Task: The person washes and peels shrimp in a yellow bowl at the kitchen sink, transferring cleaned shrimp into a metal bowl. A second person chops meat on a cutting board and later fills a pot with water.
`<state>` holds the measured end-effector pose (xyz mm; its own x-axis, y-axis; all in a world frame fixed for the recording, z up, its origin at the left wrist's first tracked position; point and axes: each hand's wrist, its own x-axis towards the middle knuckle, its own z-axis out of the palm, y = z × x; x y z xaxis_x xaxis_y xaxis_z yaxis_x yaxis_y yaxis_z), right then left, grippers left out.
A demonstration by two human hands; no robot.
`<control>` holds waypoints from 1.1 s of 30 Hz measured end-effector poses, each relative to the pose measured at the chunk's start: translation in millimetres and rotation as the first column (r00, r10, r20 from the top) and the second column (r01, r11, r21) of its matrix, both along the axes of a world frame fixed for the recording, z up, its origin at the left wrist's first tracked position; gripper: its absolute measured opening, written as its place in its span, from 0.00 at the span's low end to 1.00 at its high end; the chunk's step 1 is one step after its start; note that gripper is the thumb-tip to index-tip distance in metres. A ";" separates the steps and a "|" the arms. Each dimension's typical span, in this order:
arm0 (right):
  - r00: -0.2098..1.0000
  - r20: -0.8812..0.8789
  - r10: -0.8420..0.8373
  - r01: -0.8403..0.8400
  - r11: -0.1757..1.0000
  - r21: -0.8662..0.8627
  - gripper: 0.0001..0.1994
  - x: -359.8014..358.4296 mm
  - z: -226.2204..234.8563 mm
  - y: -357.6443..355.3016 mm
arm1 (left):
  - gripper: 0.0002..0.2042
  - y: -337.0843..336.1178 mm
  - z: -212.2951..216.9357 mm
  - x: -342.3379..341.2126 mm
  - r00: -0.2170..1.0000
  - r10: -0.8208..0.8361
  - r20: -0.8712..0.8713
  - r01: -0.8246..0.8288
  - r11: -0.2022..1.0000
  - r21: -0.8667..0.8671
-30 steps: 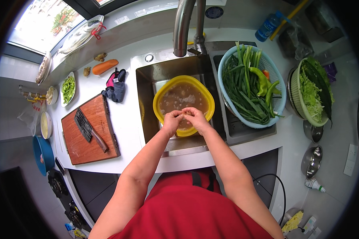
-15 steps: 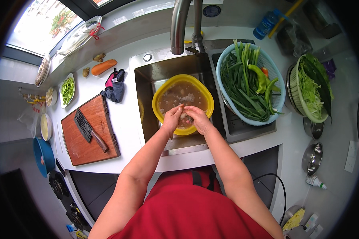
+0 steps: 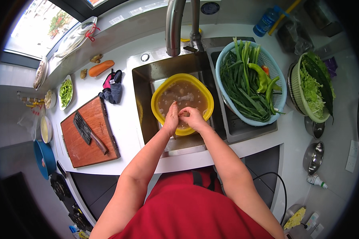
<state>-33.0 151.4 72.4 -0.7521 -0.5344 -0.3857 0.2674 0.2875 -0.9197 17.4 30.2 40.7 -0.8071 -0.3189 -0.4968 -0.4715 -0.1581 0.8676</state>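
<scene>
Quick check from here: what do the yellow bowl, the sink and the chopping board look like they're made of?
Yellow bowl: probably plastic; uniform bright colour, thin smooth rim. Both hands, left and right, meet over its near edge. Sink: likely stainless steel; grey, brushed, reflective walls. Chopping board: looks like wood; reddish-brown, matte surface.

Both bare forearms are reaching forward and converging. The left hand (image 3: 172, 118) and right hand (image 3: 192, 118) are meeting, touching fingertip to fingertip, fingers curled and pointing down.
</scene>
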 end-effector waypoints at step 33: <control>0.858 -0.443 -0.261 0.280 0.960 -0.024 0.11 -27.5 -27.5 10.3 | 0.33 -44.6 -42.1 -22.0 0.960 -0.047 0.275 0.001 0.987 0.163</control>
<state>-60.6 161.7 44.9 -0.9609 -0.2767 0.0005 -0.0873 0.3013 -0.9495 -4.6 -14.4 -1.4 -0.6369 -0.1996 -0.7446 -0.6951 -0.2690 0.6667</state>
